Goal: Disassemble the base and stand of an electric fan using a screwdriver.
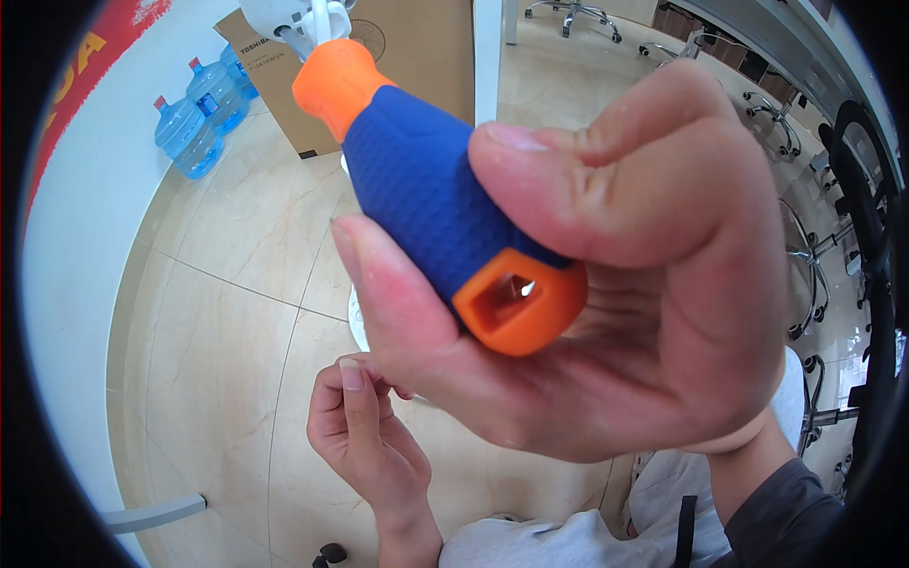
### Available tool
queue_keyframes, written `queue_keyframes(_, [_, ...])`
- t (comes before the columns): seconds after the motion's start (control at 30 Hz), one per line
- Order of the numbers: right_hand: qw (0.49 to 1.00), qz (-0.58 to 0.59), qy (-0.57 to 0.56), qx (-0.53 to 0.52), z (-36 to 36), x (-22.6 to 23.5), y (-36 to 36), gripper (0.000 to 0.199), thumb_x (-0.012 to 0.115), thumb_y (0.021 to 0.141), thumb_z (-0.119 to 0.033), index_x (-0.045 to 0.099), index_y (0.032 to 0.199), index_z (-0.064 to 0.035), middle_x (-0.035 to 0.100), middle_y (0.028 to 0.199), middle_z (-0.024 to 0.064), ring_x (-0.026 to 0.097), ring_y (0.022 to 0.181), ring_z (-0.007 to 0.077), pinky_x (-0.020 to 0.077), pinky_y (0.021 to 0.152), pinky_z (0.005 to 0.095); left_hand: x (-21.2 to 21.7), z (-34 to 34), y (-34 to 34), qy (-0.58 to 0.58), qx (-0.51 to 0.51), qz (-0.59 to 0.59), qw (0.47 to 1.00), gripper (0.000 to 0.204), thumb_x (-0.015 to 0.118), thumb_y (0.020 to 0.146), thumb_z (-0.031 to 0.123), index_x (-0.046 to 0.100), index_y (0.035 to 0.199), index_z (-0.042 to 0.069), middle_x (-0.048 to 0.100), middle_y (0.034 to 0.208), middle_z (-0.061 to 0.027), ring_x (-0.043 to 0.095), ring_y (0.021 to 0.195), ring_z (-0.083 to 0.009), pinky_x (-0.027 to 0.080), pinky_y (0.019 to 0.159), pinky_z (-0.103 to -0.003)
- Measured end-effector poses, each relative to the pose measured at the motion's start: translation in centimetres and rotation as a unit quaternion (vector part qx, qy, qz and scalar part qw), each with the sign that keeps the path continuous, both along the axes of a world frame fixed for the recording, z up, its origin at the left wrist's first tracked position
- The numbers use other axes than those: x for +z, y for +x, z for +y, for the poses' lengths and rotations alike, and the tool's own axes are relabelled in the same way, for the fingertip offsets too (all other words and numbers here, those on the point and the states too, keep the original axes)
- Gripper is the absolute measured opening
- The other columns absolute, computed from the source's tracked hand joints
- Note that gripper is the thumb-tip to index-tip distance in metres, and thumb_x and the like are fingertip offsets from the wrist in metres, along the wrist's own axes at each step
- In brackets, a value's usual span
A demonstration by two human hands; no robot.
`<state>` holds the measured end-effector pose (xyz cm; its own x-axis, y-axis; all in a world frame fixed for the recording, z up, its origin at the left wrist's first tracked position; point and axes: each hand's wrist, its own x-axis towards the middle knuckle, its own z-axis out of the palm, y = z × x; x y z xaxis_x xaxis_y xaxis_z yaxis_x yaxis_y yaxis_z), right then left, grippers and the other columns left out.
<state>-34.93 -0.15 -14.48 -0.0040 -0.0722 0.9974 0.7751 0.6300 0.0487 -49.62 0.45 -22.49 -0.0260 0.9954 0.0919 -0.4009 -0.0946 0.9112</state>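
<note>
While the right hand [606, 284] lifts the screwdriver handle [436, 189] close to the camera, thumb on top and fingers curled beneath, it pinches the grip near its butt end. The handle fills the middle of the view, well above the floor [218, 312], tilted so the butt faces the viewer. For a check like this, a steady pinch matters: I judge it best to keep the thumb behind the opening, so the square socket [511, 298] stays unblocked, and to turn the handle slowly toward the light.

The grip is blue, with a fine pebbled texture that looks like soft rubber; it tapers from a thick waist to a smooth orange collar [336, 85] at the far end. The butt cap is orange too, rounded, with a square recess showing a glint of metal inside.

Lower down, the left hand [365, 431] is loosely closed, fingertips drawn together; whether it holds something small I cannot tell. Pale polished tiles cover the floor.
</note>
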Motion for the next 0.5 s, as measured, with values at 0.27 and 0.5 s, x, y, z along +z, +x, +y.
queue_keyframes(0.27, [1.000, -0.024, -0.003, -0.003, 1.5, 0.9, 0.1, 0.024, 0.065, 0.050, -0.001, 0.045, 0.062, 0.0036, 0.042, 0.073, 0.0117, 0.039, 0.062, 0.0226, 0.0313, 0.046, 0.0273, 0.6, -0.1, 0.0, 0.017, -0.025, -0.006, 1.000, 0.024, 0.052, 0.101, 0.016, 0.056, 0.084, 0.000, 0.059, 0.079, -0.0095, 0.054, 0.069, -0.0145, 0.044, 0.063, -0.028])
queue_keyframes(0.5, [0.999, -0.042, -0.007, -0.003, 1.4, 1.0, 0.4, 0.024, 0.065, 0.050, -0.002, 0.045, 0.062, 0.0033, 0.042, 0.073, 0.0116, 0.040, 0.063, 0.0230, 0.0319, 0.047, 0.0276, 0.8, -0.2, 0.2, 0.008, -0.020, -0.003, 1.000, 0.023, 0.052, 0.101, 0.016, 0.055, 0.084, 0.000, 0.059, 0.079, -0.0092, 0.054, 0.069, -0.0145, 0.044, 0.062, -0.028])
